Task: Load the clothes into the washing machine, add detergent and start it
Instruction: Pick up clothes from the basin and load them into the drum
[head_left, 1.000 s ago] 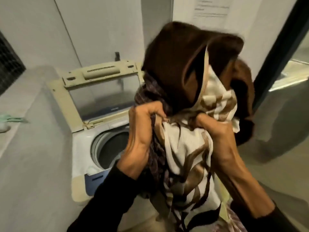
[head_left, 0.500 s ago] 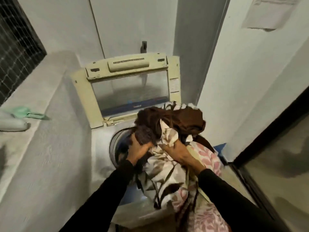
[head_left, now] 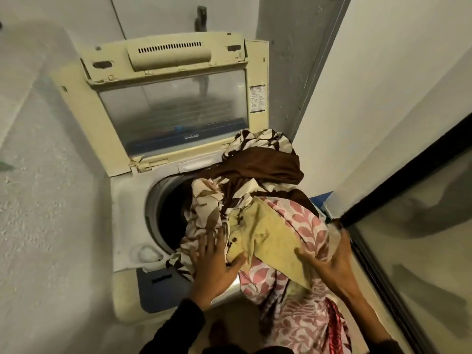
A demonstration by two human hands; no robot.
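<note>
— Crowding the washing machine (head_left: 127, 200) on the right: a wall, a dark door frame (head_left: 398, 180); raised lid (head_left: 173, 98) behind.
— Clothes (head_left: 258, 200) heaped over the drum's right rim; left hand (head_left: 214, 267) spread flat, right hand (head_left: 329, 264) cupping them; drum's left half open.

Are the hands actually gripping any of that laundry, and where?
The left hand lies flat, fingers spread, on the brown-and-white cloth without gripping. The right hand curls round the near edge of the pink leaf-print cloth and yellow garment.
</note>
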